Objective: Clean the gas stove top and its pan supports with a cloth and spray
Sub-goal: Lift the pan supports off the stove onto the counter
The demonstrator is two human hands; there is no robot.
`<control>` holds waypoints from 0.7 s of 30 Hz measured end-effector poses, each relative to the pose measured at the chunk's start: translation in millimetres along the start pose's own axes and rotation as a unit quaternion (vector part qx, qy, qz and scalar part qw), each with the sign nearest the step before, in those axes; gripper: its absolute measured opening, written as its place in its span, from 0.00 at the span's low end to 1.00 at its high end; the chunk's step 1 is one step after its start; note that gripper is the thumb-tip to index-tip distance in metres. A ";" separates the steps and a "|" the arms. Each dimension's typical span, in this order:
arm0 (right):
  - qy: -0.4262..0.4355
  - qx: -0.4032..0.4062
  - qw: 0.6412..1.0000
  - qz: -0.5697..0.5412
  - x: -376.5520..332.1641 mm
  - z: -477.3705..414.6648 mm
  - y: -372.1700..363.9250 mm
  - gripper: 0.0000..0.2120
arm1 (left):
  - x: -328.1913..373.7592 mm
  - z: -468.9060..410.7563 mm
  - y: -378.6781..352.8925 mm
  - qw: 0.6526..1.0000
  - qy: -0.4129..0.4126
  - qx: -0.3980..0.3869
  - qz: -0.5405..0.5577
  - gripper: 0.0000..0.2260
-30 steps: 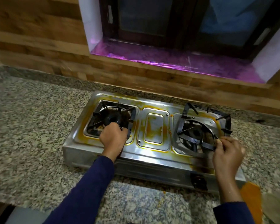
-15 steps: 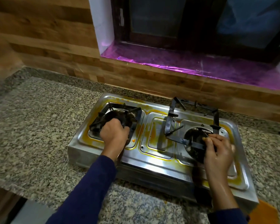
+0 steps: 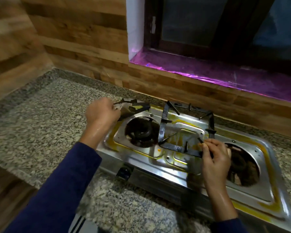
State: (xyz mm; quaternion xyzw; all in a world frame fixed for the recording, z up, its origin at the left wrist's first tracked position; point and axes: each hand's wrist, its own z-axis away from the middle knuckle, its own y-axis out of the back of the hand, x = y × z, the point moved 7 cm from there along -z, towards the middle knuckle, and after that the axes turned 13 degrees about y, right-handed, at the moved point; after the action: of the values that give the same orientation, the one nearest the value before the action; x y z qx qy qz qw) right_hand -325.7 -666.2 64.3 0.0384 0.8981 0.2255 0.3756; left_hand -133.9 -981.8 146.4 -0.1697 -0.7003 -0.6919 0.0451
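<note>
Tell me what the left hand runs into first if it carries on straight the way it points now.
Probably bare granite counter: the left hand, gripping the left pan support, points up-left past the stove edge. Beyond lies the wood-look wall; depth is unclear.

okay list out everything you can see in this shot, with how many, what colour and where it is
gas stove: one, silver steel with yellow-orange stains, on the counter right of centre
burners: two, black, one in each round opening, both uncovered
pan supports: two, black; one held over the stove's middle panel, one lifted at the stove's far left corner
knob: one, black, on the stove's front face
counter: one, speckled grey granite, under the stove
wall: brown wood-look panels, behind the counter
window: one, dark frame, upper right
sill: one, purple foil-like cover, below the window
left hand: gripping the far-left pan support
right hand: gripping the middle pan support
sleeves: two, dark blue, bottom of the view
</note>
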 end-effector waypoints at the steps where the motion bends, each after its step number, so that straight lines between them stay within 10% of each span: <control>1: 0.004 -0.007 1.000 -0.010 -6.9 0.6 -10.7 0.09 | -14.4 -5.8 5.4 1.000 -0.006 0.007 0.000 0.13; 21: 0.022 -0.178 0.984 -0.010 -222.5 62.1 -375.7 0.05 | -359.3 -185.4 -35.4 0.994 0.059 0.005 0.093 0.22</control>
State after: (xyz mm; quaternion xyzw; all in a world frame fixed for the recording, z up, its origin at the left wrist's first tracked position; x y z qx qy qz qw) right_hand -85.9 -1032.2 9.2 -0.0429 0.8520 0.3785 0.3593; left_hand 160.9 -1226.7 12.7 -0.1929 -0.6812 -0.6897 0.1518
